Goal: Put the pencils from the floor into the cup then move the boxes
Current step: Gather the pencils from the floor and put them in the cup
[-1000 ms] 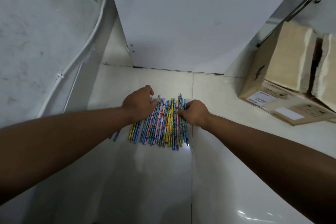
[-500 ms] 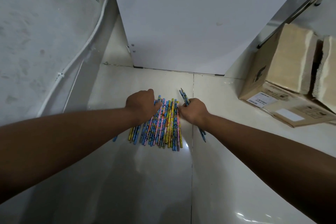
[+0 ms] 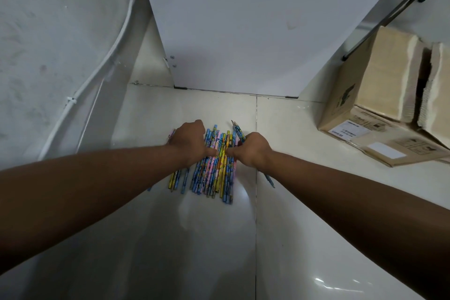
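Head view: task barely started. Pencils (image 3: 214, 165) lie in a row on the floor (image 3: 194, 238) at centre, none cupped; no cup in view. Left hand (image 3: 188, 143) curled over the row's 9 o'clock side, grip unclear. Right hand (image 3: 250, 150) closed on a few pencils at the 3 o'clock edge. Boxes (image 3: 379, 109) unmoved at 2 o'clock. White panel (image 3: 243, 31) at 12 o'clock, wall (image 3: 48, 44) at 10; nothing blocks the pencils.

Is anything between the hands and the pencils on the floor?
No. The left hand and right hand already rest on the pencils; the right grips a few. No cup is in view.
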`<action>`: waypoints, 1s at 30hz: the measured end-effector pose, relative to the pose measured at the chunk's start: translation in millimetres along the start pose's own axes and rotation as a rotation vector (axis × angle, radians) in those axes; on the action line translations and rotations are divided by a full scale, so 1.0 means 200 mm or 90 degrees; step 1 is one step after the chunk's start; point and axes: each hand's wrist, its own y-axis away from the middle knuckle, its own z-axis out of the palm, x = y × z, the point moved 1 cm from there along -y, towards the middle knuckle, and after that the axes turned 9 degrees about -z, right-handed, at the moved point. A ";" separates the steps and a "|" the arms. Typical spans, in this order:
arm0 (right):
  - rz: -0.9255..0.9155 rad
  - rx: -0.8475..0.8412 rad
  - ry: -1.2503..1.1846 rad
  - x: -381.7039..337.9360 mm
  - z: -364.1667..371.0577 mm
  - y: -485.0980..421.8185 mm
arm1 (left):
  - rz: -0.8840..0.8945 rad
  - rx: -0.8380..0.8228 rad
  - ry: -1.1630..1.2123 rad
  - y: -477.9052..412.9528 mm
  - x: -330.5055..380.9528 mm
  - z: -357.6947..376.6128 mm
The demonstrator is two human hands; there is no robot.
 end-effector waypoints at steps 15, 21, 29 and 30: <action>-0.017 0.071 -0.129 0.00 -0.06 -0.02 | 0.073 -0.014 0.095 0.00 0.04 0.11; -0.031 0.096 -0.144 -0.03 -0.09 -0.02 | 0.083 -0.007 0.111 -0.01 0.03 0.09; 0.026 0.094 -0.215 -0.08 -0.11 -0.01 | 0.092 0.016 0.188 -0.02 0.07 0.05; 0.027 0.084 -0.214 -0.08 -0.12 0.00 | 0.085 0.003 0.216 -0.01 0.08 0.04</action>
